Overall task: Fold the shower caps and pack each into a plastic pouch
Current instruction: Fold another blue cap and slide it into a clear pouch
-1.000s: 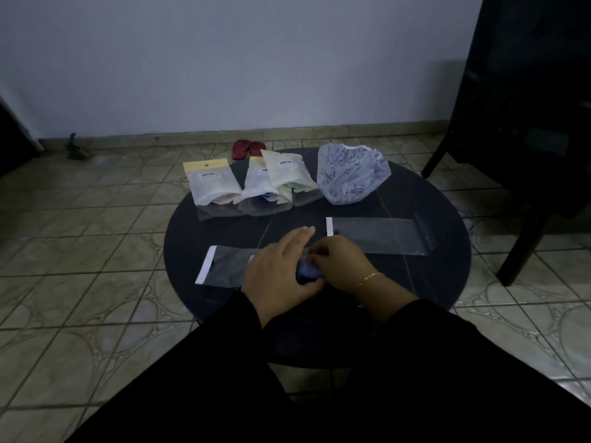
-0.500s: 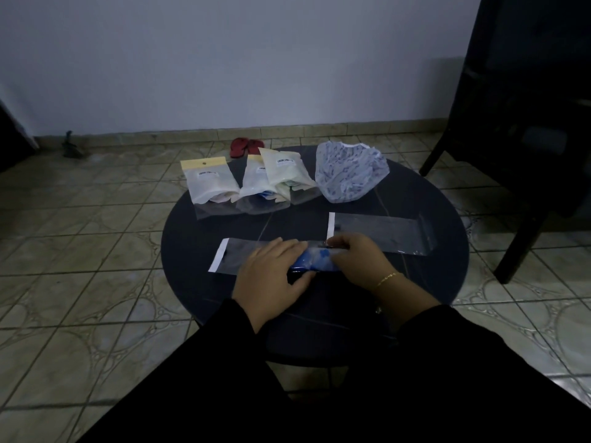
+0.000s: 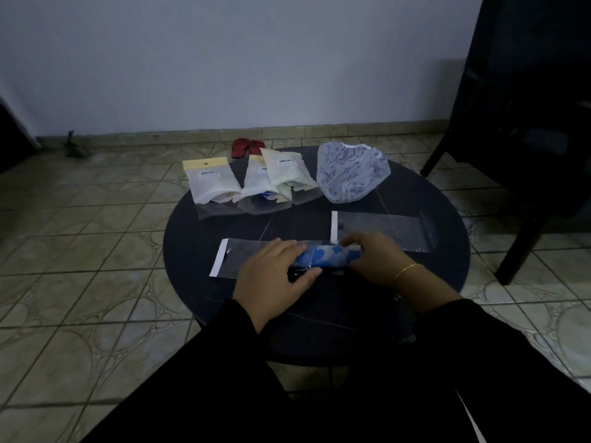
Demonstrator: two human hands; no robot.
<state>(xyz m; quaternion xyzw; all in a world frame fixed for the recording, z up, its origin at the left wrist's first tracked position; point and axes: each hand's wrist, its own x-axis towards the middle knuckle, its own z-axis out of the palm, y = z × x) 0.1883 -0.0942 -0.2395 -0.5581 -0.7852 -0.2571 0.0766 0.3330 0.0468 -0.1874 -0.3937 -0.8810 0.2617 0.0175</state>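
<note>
So on the left at the back of my round table (image 3: 447, 225) there are three filled pouches (image 3: 252, 180) lined up, looks like those caps are done. Nearer me, the clear pouch (image 3: 243, 255) I'm working on lies flat with its white strip end pointing left. My left hand (image 3: 275, 273) rests on it, fingers mostly straight and pressing down, thumb tucked along the near edge. Between my hands is the blue shower cap (image 3: 329, 255), folded into a narrow strip with darker blue blotches; it looks like it's partway into the pouch, hard to say how far. My right hand (image 3: 374, 260) is curled over its right end, holding it. Behind that is a second empty pouch (image 3: 383, 230), and further back a white patterned cap (image 3: 350, 172), still puffy and unfolded. So I'd guess one and a bit left to go.
</note>
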